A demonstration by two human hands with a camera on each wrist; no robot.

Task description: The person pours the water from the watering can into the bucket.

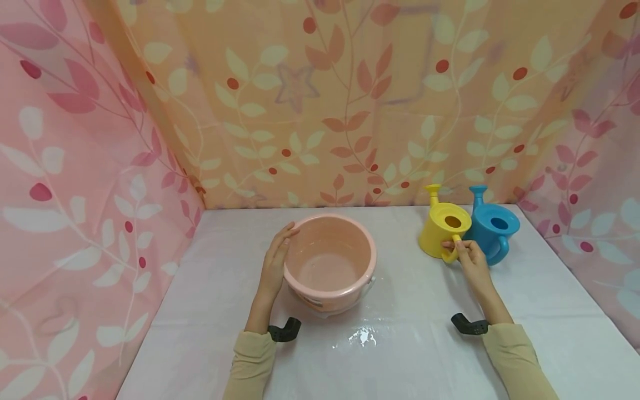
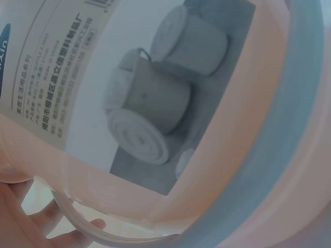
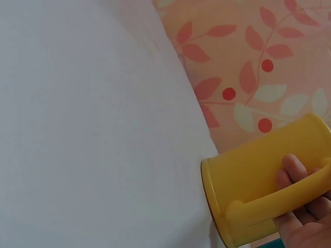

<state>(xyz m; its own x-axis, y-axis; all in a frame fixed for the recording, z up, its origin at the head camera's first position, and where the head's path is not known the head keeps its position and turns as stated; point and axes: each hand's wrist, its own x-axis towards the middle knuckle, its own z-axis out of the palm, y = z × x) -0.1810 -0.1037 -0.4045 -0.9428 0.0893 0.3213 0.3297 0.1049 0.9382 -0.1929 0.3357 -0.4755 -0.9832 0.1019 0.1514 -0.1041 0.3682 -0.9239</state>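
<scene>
A pink plastic bucket stands upright in the middle of the table, its inside looking wet. My left hand rests against the bucket's left side, fingertips near the rim. In the left wrist view, the fingers of that hand spread along the wall below a printed label. On the right, a yellow watering can stands upright with its spout pointing away. My right hand grips its handle; the right wrist view shows fingers passed through the handle loop. A blue watering can stands just right of the yellow one.
A white-covered table carries everything, with a patch of spilled water in front of the bucket. Patterned cloth hangs behind and along both sides. A dark strap mount sits on each wrist.
</scene>
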